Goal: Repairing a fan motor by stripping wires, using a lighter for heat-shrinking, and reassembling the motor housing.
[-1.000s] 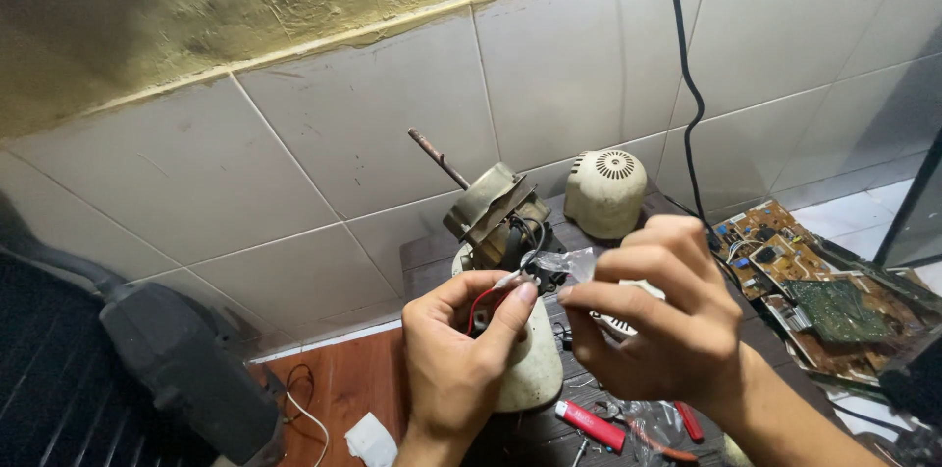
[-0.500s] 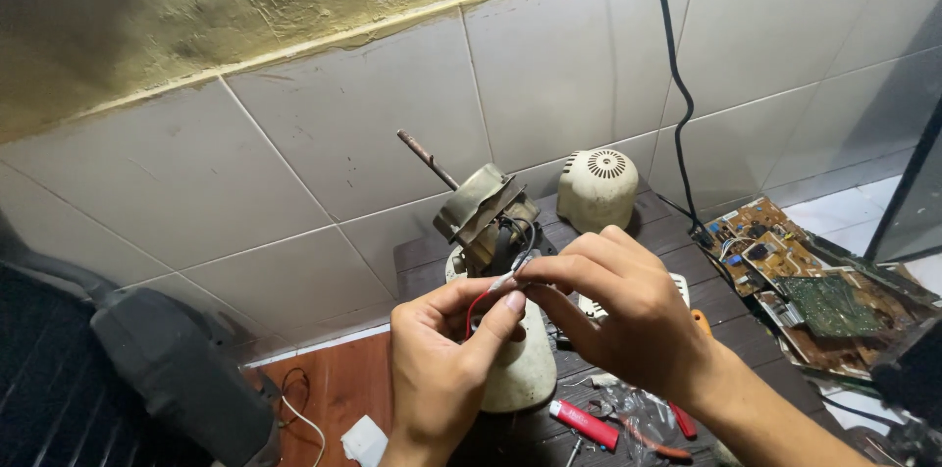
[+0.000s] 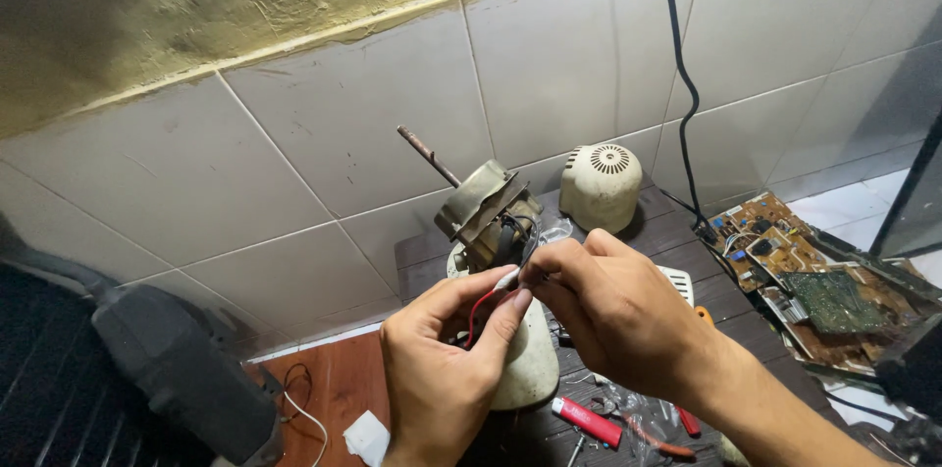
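We count two hands at one fan motor. Our left hand (image 3: 442,369) pinches a thin red wire (image 3: 481,305) between thumb and forefinger, just below its white sleeved end (image 3: 506,280). Our right hand (image 3: 613,315) meets it, fingertips pressed together on that same white end.

One fan motor (image 3: 488,214): bare metal, boxy laminated core, dull and tarnished, with one rusty shaft (image 3: 428,154) slanting up and left. It sits atop one cream plastic stand (image 3: 530,369), smooth and rounded, right behind the hands on the dark wooden table (image 3: 687,232).

One cream motor cover (image 3: 601,186), domed, with slotted vents, near the tiled wall (image 3: 324,133). One black cable (image 3: 679,75) hanging down the tiles. Circuit boards (image 3: 795,266), brown and green, heaped at right; we cannot tell how many. One red-handled tool (image 3: 586,421) on the table by the stand.
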